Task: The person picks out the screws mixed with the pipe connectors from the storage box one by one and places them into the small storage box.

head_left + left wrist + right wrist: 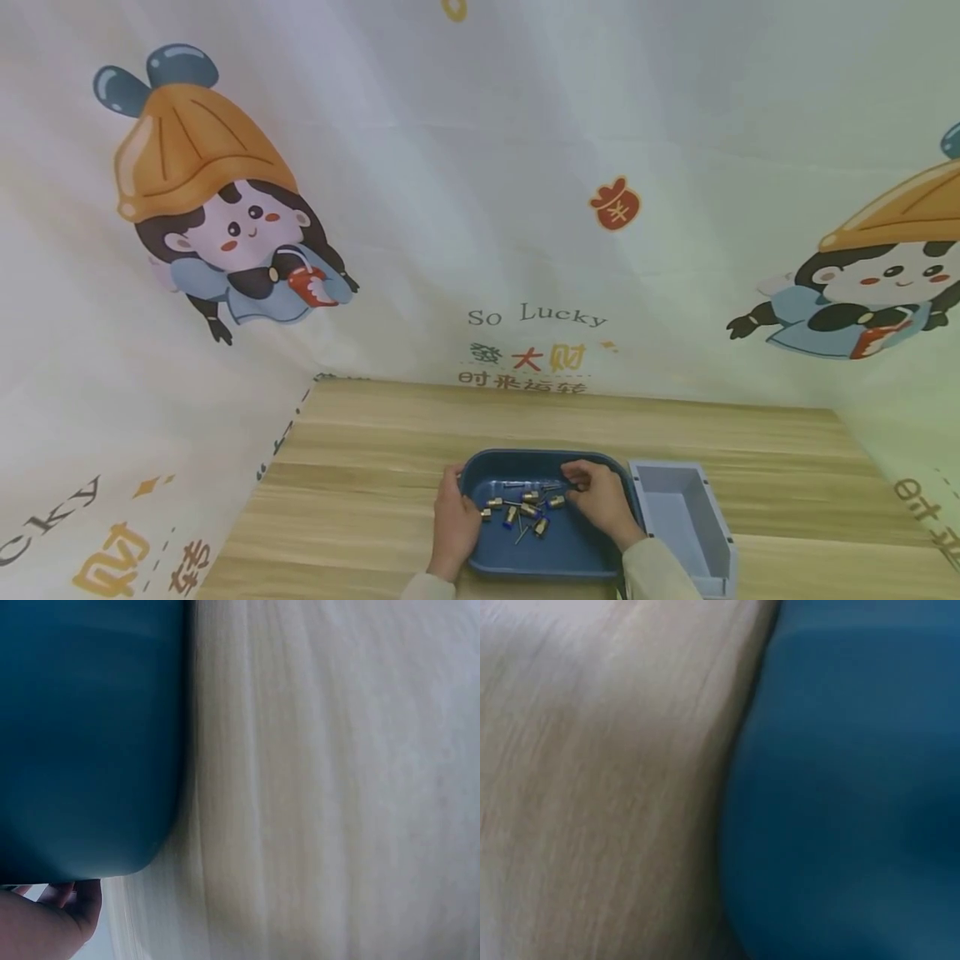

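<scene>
A dark blue tray lies on the wooden table in the head view. In it several brass fittings, some with blue ends, lie loosely among thin metal screws. My left hand grips the tray's left rim, thumb on the inner side. Over the right part of the tray is my right hand, fingers bent and thumb apart from the index finger beside a brass fitting; nothing shows between them. The left wrist view has the tray's outer wall and part of a hand. The right wrist view is blurred.
A grey open bin stands close against the tray's right side. Wooden tabletop extends around both. A printed cloth with cartoon figures hangs behind and at the sides.
</scene>
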`<state>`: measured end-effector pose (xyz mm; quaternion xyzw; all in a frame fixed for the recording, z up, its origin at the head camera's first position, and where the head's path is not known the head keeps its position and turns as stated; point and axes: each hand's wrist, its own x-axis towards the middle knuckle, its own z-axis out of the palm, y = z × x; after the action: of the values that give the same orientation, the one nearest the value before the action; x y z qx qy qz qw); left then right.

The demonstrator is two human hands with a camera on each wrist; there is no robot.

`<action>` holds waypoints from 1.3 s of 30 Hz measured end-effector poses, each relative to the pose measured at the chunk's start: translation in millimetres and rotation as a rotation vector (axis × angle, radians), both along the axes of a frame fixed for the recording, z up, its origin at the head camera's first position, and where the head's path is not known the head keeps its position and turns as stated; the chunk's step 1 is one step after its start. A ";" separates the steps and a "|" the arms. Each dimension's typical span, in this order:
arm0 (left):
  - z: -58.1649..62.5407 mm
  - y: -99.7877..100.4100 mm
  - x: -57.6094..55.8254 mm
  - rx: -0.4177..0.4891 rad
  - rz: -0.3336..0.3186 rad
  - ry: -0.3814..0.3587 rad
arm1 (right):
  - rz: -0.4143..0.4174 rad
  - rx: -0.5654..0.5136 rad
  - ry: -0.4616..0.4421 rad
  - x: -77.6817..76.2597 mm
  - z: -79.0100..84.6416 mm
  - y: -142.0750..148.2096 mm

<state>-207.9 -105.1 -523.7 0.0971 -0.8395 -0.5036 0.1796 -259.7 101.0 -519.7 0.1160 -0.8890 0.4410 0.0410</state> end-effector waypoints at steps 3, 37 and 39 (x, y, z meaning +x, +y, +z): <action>0.3 0.8 0.1 0.001 0.003 -0.003 | -0.005 0.016 0.014 0.0 -0.4 -0.8; 0.7 -0.9 -0.3 -0.048 0.010 0.024 | -0.007 0.227 0.153 -7.7 -15.1 -9.1; 0.2 -0.7 0.2 -0.046 0.011 0.021 | -0.008 0.239 0.136 -7.3 -14.9 -9.9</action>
<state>-207.7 -105.7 -523.5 0.0922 -0.8483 -0.4843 0.1934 -266.9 91.1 -534.6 0.1460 -0.9308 0.3232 0.0887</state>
